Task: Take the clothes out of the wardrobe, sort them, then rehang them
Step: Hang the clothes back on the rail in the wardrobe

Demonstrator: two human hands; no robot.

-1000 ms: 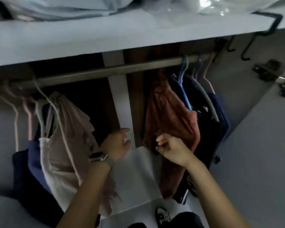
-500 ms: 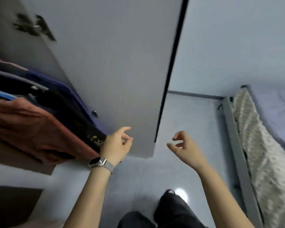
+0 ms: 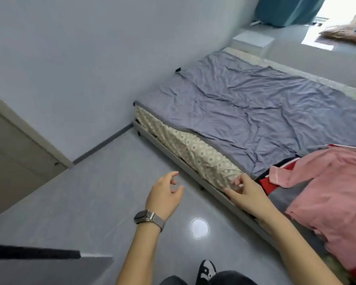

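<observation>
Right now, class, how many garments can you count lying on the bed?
2: a pink shirt near the bed's foot, and a red garment partly under it. More may be hidden beneath.

Pink garment (image 3: 329, 194) cut off by right edge; red garment (image 3: 269, 182) mostly hidden beneath.

A bed (image 3: 255, 112) filled the right half of the frame, its near edge running from the centre down to the lower right, with a wall (image 3: 90, 58) behind it at upper left and a door (image 3: 12, 157) at far left. Clothes (image 3: 327, 192) lay heaped on the bed at the right edge. Over the floor (image 3: 80, 202) in the lower middle, the left hand (image 3: 164, 196) hung left of the right hand (image 3: 247, 194), which was in front of the bed's edge, and a shoe (image 3: 207, 270) stood at the bottom centre.
</observation>
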